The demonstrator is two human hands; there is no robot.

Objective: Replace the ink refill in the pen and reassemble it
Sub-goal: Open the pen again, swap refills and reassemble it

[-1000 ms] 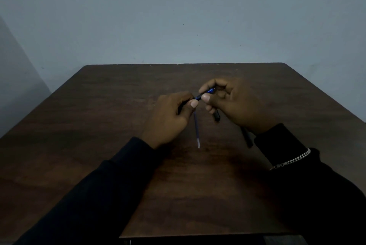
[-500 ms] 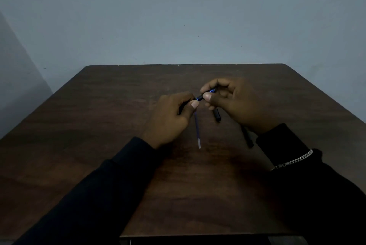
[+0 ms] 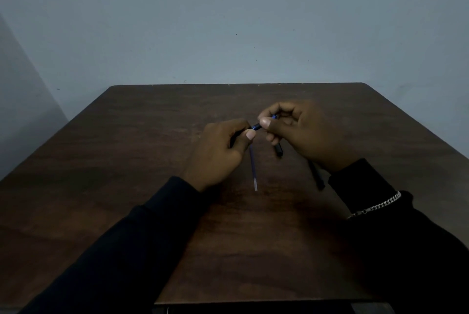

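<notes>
The left hand (image 3: pixel 218 154) is gripping the pen barrel (image 3: pixel 256 126) while the right hand (image 3: pixel 304 133) is pinching the blue refill (image 3: pixel 274 117) at its mouth, so the swap seems midway, with a loose refill (image 3: pixel 253 169) and a black end piece (image 3: pixel 279 150) lying unfitted.

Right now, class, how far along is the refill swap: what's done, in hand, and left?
Done: disassembly; a refill, a short black piece and a longer dark piece lie loose on the table. In hand: left hand and right hand both pinch a blue pen part between them. Left: refitting the loose pieces. Whether that refill is old or new cannot be told.
</notes>
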